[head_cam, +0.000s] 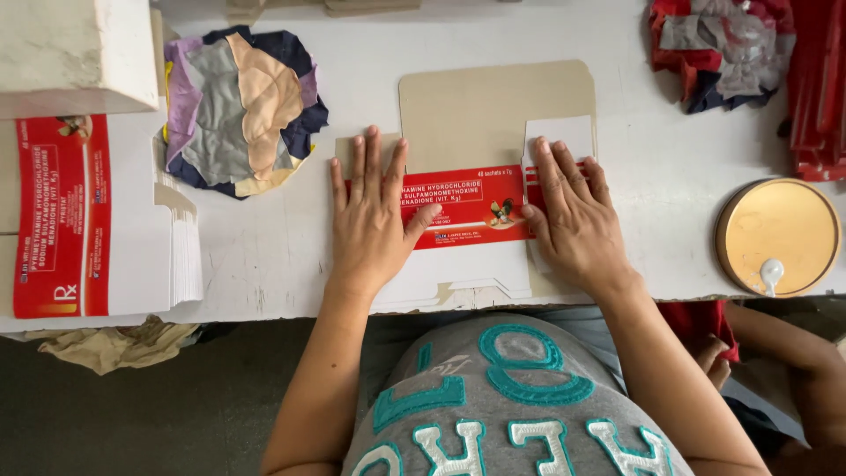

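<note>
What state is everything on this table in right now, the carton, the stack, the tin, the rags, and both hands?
Carton blank: unfolded, lying flat, printed red panel up, side flaps folded in.
Left hand: open, palm pressed flat on the carton's left flap.
Right hand: open, pressed flat on the right flap.
Stack of blanks: flat, piled at the left.
Round gold tin: lying flat, white blob at its edge.
Cloth scraps: crumpled in a heap.
</note>
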